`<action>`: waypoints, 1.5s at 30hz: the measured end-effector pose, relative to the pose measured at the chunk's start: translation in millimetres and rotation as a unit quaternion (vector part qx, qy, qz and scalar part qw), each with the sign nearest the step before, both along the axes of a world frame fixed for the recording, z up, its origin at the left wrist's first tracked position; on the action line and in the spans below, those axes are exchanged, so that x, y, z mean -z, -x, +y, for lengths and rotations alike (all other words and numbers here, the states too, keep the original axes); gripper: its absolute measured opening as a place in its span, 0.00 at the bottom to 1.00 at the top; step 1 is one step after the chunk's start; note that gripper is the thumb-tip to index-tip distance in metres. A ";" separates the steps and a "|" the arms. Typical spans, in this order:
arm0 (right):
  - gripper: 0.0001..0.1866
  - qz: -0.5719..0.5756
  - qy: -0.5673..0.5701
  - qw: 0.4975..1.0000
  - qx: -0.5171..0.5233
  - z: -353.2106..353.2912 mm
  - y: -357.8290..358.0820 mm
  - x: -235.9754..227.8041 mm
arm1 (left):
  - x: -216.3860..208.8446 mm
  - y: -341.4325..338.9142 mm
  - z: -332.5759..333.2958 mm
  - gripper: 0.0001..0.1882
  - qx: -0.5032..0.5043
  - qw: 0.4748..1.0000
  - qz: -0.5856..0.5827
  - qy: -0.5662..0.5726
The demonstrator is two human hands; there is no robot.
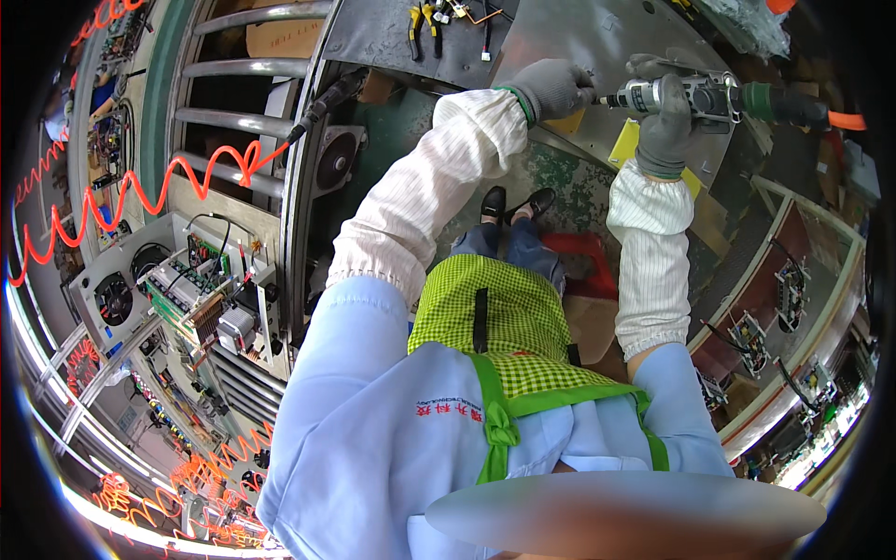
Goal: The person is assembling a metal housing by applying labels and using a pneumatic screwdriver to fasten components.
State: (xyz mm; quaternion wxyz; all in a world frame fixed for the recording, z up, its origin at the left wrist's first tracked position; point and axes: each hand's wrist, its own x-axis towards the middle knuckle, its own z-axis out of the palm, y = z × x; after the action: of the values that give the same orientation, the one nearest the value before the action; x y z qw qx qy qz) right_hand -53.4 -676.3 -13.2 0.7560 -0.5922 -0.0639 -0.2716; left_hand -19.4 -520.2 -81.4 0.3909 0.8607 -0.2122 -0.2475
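My right hand [665, 129], in a grey glove, is wrapped around the metal body of an air screwdriver [705, 96]. The tool lies sideways, its narrow tip pointing left and an orange hose [845, 121] leaving its green and black rear end. Close to that tip is my left hand [553, 91], also gloved in grey, with fingers pinched together. Whatever sits between those fingers is too small to make out. Both hands are over a grey metal work surface [551, 42]. A yellow piece [625, 143] shows below the tool, beside my right wrist.
Yellow-and-black pliers [425, 33] and loose wires [481, 19] lie on the surface's far side. Left stands a metal roller conveyor [245, 68], with another driver [327, 101] on a coiled orange hose [168, 182]. An opened electronics chassis [201, 289] sits on the left; a frame with wired parts [747, 331] on the right.
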 end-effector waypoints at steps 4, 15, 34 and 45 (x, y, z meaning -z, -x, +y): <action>0.15 0.015 0.024 1.000 0.012 6.0 3.3 -11.3 | -2.3 0.0 9.8 0.14 -0.007 0.999 -0.046 0.022; 0.09 0.027 -0.193 0.979 -0.059 21.8 5.3 -0.6 | -50.5 18.0 89.5 0.34 -0.027 0.982 -0.125 -0.136; 0.19 0.047 0.020 0.999 0.009 22.9 14.9 -2.5 | -42.2 14.9 88.5 0.26 0.029 0.985 -0.132 -0.106; 0.17 0.020 0.021 0.999 0.015 27.1 15.0 -10.7 | -38.5 15.0 89.6 0.27 -0.013 0.984 -0.154 -0.093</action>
State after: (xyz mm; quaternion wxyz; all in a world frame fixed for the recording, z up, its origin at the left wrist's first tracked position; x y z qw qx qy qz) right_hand -68.4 -649.2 -2.5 0.7405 -0.6141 -0.0454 -0.2693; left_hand -34.5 -430.6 -42.9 0.2750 0.9240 -0.2345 -0.1252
